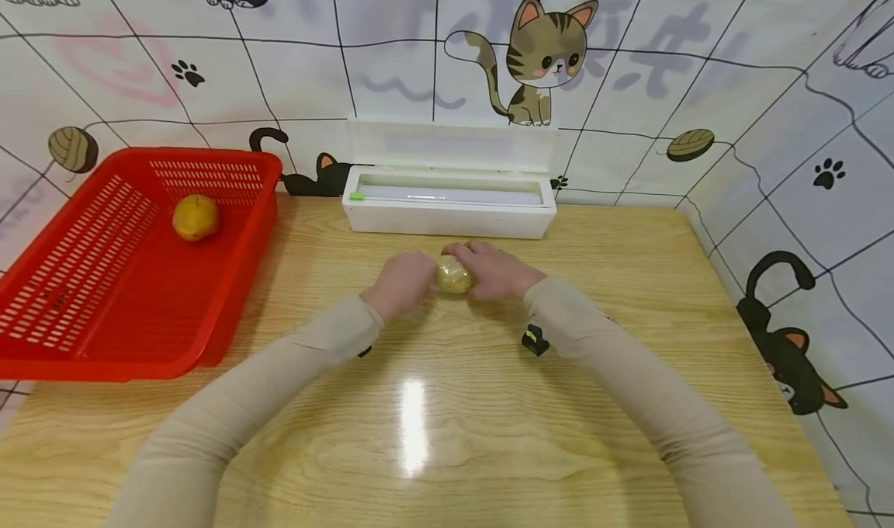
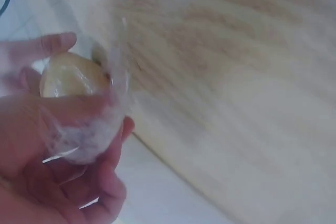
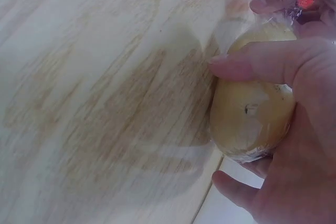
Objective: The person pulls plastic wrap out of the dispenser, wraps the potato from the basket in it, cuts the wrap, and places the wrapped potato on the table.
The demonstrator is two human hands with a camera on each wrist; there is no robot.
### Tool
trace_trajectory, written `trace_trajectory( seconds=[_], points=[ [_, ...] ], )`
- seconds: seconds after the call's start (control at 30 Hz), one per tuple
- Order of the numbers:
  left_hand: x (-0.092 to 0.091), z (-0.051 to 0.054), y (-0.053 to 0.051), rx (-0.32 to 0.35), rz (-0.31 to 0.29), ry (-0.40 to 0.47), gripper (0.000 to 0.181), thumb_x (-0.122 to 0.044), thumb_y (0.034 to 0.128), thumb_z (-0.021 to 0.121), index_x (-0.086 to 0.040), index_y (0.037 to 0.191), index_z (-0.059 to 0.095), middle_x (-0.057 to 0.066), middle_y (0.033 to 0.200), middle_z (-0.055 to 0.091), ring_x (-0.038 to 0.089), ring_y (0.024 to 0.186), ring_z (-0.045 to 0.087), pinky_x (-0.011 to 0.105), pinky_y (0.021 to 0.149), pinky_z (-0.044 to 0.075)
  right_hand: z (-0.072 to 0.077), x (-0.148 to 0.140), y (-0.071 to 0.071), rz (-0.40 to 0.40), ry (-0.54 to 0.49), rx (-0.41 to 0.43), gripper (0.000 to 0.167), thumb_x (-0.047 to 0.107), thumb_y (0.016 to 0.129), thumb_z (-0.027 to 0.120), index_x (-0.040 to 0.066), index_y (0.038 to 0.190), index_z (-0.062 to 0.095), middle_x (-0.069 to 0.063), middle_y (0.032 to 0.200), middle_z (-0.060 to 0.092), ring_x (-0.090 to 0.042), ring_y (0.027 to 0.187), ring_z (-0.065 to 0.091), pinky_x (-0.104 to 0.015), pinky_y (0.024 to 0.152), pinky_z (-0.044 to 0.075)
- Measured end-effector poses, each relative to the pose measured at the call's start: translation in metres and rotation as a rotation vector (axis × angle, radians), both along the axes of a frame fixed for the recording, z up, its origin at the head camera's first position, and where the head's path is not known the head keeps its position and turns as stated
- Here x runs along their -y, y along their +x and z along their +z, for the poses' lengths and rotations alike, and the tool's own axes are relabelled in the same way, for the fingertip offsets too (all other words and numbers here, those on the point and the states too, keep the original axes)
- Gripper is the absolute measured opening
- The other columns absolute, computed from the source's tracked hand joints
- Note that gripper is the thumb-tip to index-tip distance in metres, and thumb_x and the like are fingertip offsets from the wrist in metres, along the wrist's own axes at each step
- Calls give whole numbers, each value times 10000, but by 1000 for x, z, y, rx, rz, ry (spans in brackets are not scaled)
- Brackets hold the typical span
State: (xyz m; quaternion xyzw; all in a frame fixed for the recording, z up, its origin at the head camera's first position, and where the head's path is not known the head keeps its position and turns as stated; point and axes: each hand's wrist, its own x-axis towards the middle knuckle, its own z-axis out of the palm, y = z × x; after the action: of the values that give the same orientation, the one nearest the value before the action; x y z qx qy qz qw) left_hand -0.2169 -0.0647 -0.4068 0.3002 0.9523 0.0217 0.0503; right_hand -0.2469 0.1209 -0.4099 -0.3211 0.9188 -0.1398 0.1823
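A yellow pear [image 1: 454, 276] in clear plastic wrap is between both hands over the wooden table. My right hand [image 1: 494, 270] grips it from the right; in the right wrist view the thumb [image 3: 236, 67] lies across the film-covered pear [image 3: 252, 116]. My left hand [image 1: 403, 281] is at the pear's left side and pinches gathered plastic wrap [image 2: 84, 140] between thumb and fingers, as the left wrist view shows. Behind the hands stands a white cling film box [image 1: 450, 219], its lid raised, a roll inside and a green slider [image 1: 357, 196] at the left end.
A red plastic basket [image 1: 237, 279] stands on the left with another yellow pear [image 1: 195, 217] in it. Cat-printed sheeting [image 1: 391, 70] covers the walls at the back and right. The wooden table [image 1: 489, 435] extends in front of the hands.
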Motion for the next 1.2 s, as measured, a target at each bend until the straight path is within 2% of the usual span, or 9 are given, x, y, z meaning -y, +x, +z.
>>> trace_trajectory(
  seconds=[0.13,0.3,0.4,0.5,0.63,0.77,0.87,0.97,1.2],
  points=[
    [-7,0,8,-210,-98,-225,64,-41,895,645,-75,897,699,80,815,673,215,742,658,379,731,536,1,2,-1,0,10,5,795,89,783,730,166,1467,331,-177,1308,438,-310,1181,441,-491,953,424],
    [-16,1,16,-342,-215,-393,90,-182,920,634,-128,941,703,59,797,682,188,727,657,356,757,524,4,7,0,-15,3,42,850,75,785,732,201,1508,303,-233,1437,337,-422,1286,350,-581,992,362],
    [-21,0,18,-348,-238,-390,86,-206,921,639,-161,940,710,24,768,674,160,697,641,337,744,528,4,1,-4,-3,-56,121,904,157,823,712,190,1553,180,-258,1527,194,-468,1362,221,-630,1037,257],
    [-26,-3,18,-357,-234,-376,80,-164,922,637,-168,895,713,-17,712,639,117,612,585,297,652,530,3,-10,-10,-71,-201,268,876,251,884,645,161,1561,97,-228,1560,137,-416,1398,186,-585,1082,202],
    [-31,-5,22,-359,-239,-407,110,-152,926,632,-174,849,708,-47,671,596,95,552,502,274,573,516,2,-16,-13,-275,-363,386,734,348,933,617,74,1504,246,-242,1489,311,-379,1337,348,-497,1059,317],
    [-38,-3,30,-377,-251,-563,157,-100,932,604,-184,849,706,-43,650,576,88,549,506,246,572,471,5,-12,-13,-383,-403,409,668,322,899,677,5,1412,388,-265,1351,474,-360,1228,474,-460,995,401],
    [-43,0,36,-387,-251,-647,203,-63,927,569,-172,812,695,-21,630,582,108,551,545,248,542,406,10,-6,-15,-379,-376,397,642,272,886,692,-8,1401,431,-256,1329,502,-348,1207,490,-449,991,402],
    [-48,2,40,-423,-267,-606,227,-100,928,570,-195,768,699,-26,619,600,118,560,562,264,540,369,16,2,-18,-322,-321,364,611,214,878,691,-28,1390,461,-244,1353,497,-345,1232,477,-431,1003,395],
    [-45,9,42,-546,-436,-636,242,-180,957,544,-252,811,723,-83,695,601,107,627,515,304,655,390,22,11,-23,-255,-242,313,575,139,865,655,-70,1366,465,-246,1368,488,-340,1273,447,-402,1036,365]
  ],
)
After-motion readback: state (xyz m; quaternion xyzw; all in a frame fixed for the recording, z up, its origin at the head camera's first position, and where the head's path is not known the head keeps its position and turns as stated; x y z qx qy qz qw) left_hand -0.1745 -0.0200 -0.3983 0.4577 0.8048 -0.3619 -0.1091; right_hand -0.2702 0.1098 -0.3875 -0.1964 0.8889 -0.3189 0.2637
